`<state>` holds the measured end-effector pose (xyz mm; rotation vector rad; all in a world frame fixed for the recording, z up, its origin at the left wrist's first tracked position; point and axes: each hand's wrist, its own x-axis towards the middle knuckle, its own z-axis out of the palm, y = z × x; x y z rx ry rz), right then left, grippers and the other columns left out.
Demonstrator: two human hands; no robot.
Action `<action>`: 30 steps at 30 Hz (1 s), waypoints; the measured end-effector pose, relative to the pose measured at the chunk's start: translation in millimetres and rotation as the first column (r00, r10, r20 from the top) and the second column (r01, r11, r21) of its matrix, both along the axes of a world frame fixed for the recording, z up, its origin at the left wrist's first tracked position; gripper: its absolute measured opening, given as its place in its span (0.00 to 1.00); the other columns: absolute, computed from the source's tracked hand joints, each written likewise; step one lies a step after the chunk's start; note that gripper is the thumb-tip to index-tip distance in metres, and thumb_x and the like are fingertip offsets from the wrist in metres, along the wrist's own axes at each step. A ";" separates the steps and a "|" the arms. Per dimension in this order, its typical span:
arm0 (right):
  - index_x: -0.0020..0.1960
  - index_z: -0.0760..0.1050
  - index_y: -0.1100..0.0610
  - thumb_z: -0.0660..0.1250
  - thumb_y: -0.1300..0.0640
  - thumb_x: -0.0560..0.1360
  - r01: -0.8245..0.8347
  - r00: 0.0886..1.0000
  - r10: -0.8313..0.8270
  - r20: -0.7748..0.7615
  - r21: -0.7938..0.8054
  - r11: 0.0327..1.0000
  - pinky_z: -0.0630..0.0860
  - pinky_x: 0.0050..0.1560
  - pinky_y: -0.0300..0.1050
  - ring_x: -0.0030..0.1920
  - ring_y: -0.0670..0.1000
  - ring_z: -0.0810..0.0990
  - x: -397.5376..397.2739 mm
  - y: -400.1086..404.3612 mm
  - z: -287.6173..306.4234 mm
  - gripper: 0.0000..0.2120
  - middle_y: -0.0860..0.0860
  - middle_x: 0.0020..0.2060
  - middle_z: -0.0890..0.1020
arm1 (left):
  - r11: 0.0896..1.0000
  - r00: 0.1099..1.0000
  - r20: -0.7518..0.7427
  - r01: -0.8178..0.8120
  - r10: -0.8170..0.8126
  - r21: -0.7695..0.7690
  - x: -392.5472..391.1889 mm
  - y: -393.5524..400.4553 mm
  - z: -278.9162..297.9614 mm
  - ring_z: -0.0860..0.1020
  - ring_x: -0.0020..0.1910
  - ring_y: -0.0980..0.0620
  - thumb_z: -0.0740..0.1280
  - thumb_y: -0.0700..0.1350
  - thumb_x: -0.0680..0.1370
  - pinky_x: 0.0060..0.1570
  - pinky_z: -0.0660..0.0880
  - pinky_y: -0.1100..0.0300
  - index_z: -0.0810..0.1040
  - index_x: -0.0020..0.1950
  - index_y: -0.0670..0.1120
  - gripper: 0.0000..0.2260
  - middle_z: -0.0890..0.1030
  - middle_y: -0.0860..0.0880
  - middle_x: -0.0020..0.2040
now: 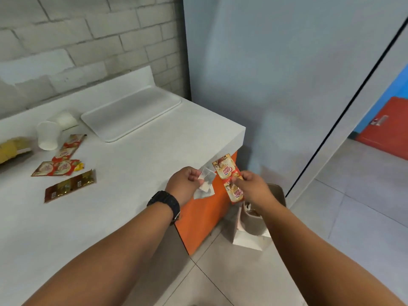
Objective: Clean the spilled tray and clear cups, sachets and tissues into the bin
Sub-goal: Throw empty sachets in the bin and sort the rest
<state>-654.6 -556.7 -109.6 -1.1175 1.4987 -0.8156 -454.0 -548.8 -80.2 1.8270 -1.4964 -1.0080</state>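
Observation:
My left hand (186,183) pinches a few small silvery-white sachets (206,181) past the counter's right edge. My right hand (249,187) grips a strip of red and cream creamer sachets (229,177), held upright above the bin (256,224) on the floor. The bin has a pale liner and is partly hidden by my right forearm. A white tray (132,113) lies bare at the back of the counter. Two white paper cups (47,135) lie tipped at the left. More red creamer sachets (64,155) and a brown sachet strip (70,186) lie flat on the counter.
The white counter (132,173) has an orange side panel (205,219) beside the bin. A yellow packet (11,149) sits at the far left edge. A brick wall stands behind; a grey partition and tiled floor (364,217) lie to the right.

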 end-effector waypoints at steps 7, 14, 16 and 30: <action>0.55 0.76 0.51 0.64 0.60 0.78 0.241 0.971 -0.238 -0.037 0.137 0.961 0.82 0.42 0.46 0.46 0.51 0.83 -69.4 6.4 -54.1 0.08 0.50 0.47 0.83 | 0.969 0.980 0.030 0.189 -0.196 0.157 -65.8 -36.1 -44.5 0.77 0.48 0.53 0.67 0.44 0.76 0.51 0.73 0.59 0.76 0.48 0.55 0.05 0.77 0.57 0.43; 0.46 0.74 0.49 0.62 0.66 0.75 0.378 0.926 -0.360 -0.114 0.305 0.874 0.81 0.50 0.56 0.46 0.56 0.82 -145.3 -24.7 -114.7 0.12 0.48 0.41 0.80 | 0.945 0.982 0.014 0.177 -0.188 0.277 -145.9 -86.1 -107.6 0.75 0.44 0.53 0.66 0.40 0.77 0.41 0.70 0.63 0.77 0.49 0.49 0.04 0.76 0.54 0.40; 0.42 0.73 0.48 0.62 0.66 0.75 0.366 0.930 -0.345 -0.124 0.358 0.859 0.80 0.52 0.60 0.47 0.58 0.82 -168.0 -45.9 -138.4 0.13 0.51 0.43 0.81 | 0.939 0.989 0.003 0.141 -0.149 0.315 -172.0 -108.2 -137.0 0.76 0.45 0.51 0.67 0.40 0.76 0.46 0.72 0.61 0.78 0.49 0.48 0.04 0.78 0.51 0.43; 0.60 0.75 0.53 0.65 0.58 0.78 0.014 0.994 0.046 -0.104 0.515 0.857 0.73 0.58 0.43 0.53 0.49 0.74 -195.7 -108.5 -204.9 0.11 0.52 0.55 0.77 | 0.735 0.942 0.069 0.208 -0.327 0.645 -190.6 -122.5 -192.4 0.58 0.76 0.49 0.64 0.55 0.78 0.73 0.57 0.56 0.53 0.78 0.46 0.33 0.57 0.49 0.78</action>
